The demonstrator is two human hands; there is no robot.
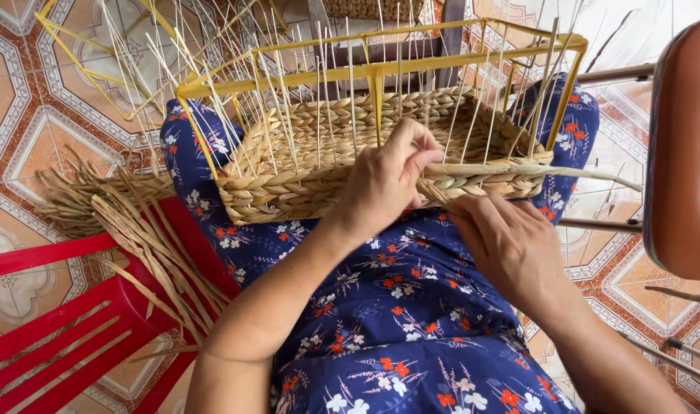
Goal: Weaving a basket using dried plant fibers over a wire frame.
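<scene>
- Your left hand [384, 180] sits at centre frame, its fingers curled shut over the near wall of the half-woven basket [289, 180], pinching the braid at the top row.
- Your right hand [511, 245], right of centre, has its fingers closed round the loose rush strand [572, 172] that runs off toward the right edge; exactly how it is pinched is hidden behind your knuckles, so I can't tell which fingers bear the load.
- The basket rests on your lap, inside the yellow wire frame [381, 73], across the upper middle of the frame.
- The thin upright stakes [319, 92] stand close together; pull the strand hard sideways and you could bend one or skip a gap.
- Slacken the left-hand pinch and the last row would likely loosen.
- The spare rushes [147, 238] lie at left across the red chair [74, 322], out of easy reach; stretching for them may tip the basket off your knees.
</scene>
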